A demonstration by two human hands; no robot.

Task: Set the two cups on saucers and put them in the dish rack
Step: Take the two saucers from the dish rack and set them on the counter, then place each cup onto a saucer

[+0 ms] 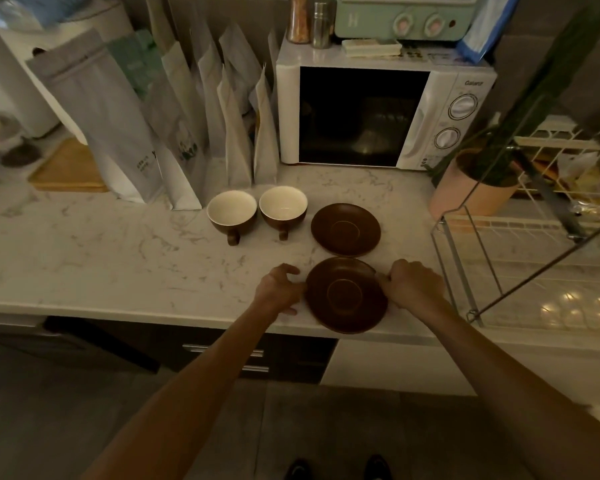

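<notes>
Two brown cups with cream insides stand side by side on the marble counter, the left cup (231,215) and the right cup (283,210), handles toward me. A brown saucer (345,229) lies to their right. A second brown saucer (346,294) lies at the counter's front edge. My left hand (278,288) touches its left rim with curled fingers, and my right hand (411,285) grips its right rim. Both cups are empty and apart from the saucers.
A wire dish rack (527,251) stands at the right, with a pink plant pot (471,192) at its back corner. A white microwave (378,116) sits behind the cups. Several paper bags (187,133) line the back left beside a wooden board (66,168).
</notes>
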